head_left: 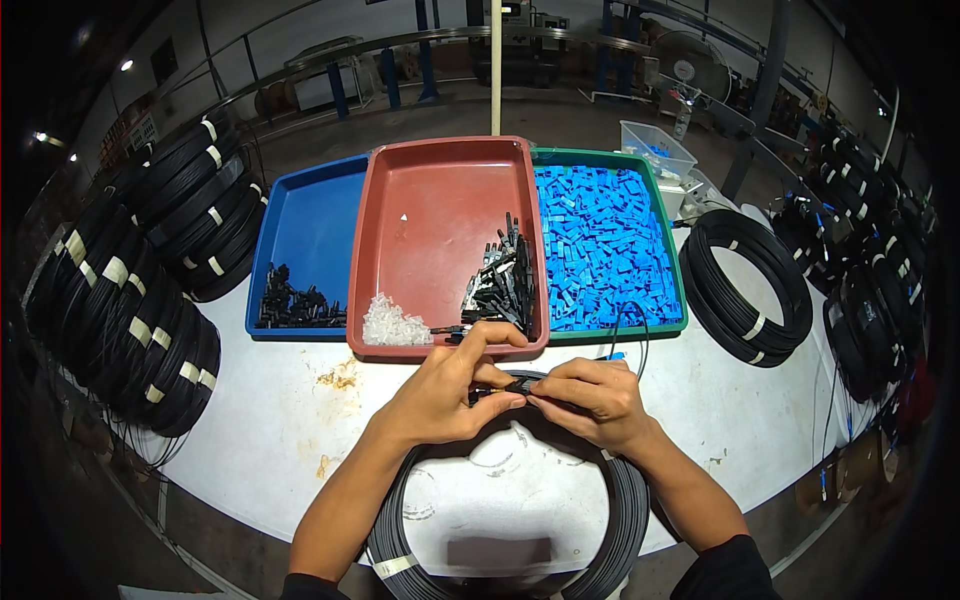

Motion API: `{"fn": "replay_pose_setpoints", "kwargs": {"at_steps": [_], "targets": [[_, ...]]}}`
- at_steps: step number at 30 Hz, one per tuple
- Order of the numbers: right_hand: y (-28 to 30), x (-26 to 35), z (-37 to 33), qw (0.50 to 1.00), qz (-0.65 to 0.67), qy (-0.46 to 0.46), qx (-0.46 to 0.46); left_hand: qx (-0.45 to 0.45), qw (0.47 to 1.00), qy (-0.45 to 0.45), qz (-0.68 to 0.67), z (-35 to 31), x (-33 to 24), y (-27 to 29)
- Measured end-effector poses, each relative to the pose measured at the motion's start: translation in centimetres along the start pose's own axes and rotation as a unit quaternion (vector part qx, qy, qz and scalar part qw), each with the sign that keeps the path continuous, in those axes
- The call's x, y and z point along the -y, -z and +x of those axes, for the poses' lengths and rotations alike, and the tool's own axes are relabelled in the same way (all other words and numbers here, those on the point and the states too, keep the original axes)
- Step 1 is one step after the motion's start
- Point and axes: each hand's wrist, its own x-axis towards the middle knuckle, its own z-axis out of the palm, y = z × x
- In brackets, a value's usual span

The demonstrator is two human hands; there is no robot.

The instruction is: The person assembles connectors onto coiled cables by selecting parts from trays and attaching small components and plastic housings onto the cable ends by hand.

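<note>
Dim workshop floor [560, 118] stretches beyond the white bench [260, 420] I watch through the head camera. On its far side stand three plastic trays: at left a blue one [310, 220] with small black parts [293, 308]; in the middle a red one [430, 230] with translucent bits [395, 328] and black pieces [505, 285]; at right a green one [580, 337] full of bright blue pieces [610, 250]. Nearer, my left hand [440, 393] pinches a slim black connector part [518, 387] between thumb and fingers; my right hand [600, 400] grips its right end. I see it just near of the red tray, above the far edge of a black cable coil [625, 505].
</note>
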Motion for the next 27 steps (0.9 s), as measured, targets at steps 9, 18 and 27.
{"fn": "replay_pose_setpoints", "kwargs": {"at_steps": [9,18,27], "targets": [[0.17,-0.02,0.02,1.0,-0.014,0.011,-0.008,-0.063,0.997,-0.033,0.001,0.21,-0.29,-0.35],[0.03,0.16,0.14,0.999,0.036,-0.032,-0.016,-0.083,0.99,-0.114,0.019,0.36,0.38,-0.33],[0.06,0.36,0.14,0.996,0.038,-0.079,-0.014,-0.076,0.987,-0.142,0.021,0.4,0.37,-0.54]]}}
